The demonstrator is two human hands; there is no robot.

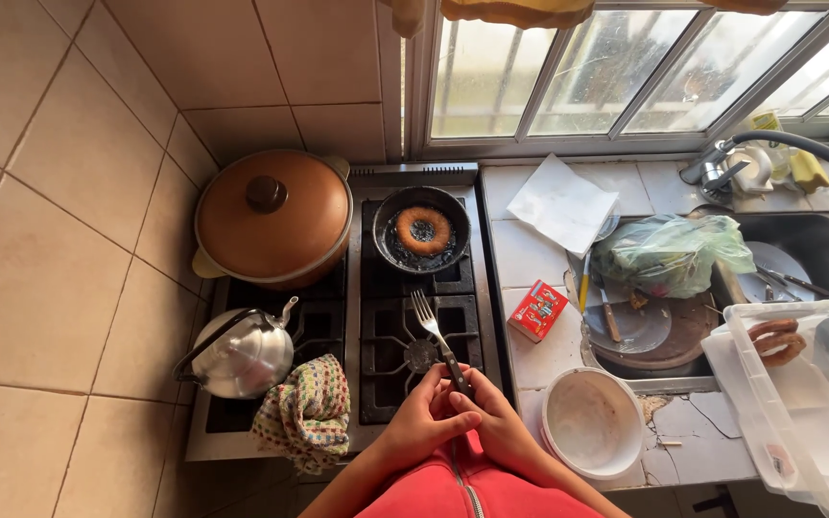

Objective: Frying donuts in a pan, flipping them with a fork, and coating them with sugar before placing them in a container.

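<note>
Copper-brown lidded pot point(272, 219) sits back-left on the gas stove point(357, 317), w/ a small black frying pan point(422, 230) on the back-right burner beside it; a ring-shaped doughnut point(423, 230) lies in dark oil in the pan. Front-left burner carries a silver kettle point(240, 353), and a knitted multicolour cloth point(305, 411) is draped just beside it at the stove's front edge. Front-right burner is bare, so nothing stands btw. the fork and the pan.

Right of the stove, on the tiled counter point(530, 249): small red box point(537, 310), white sheet of paper point(561, 203), empty white bowl point(592, 422) near the front edge, round board w/ a plate, knife and a green plastic bag point(672, 254). Clear plastic tub point(808, 403) at far right holds another doughnut; sink and tap behind it.

Both hands meet low centre, over the stove's front edge. Left hand point(421, 425) and right hand point(501, 430) are curled together, fingers closed round the dark handle of the fork point(437, 334). Fork points up and away from the body, tines over the front-right burner, well short of the pan.
</note>
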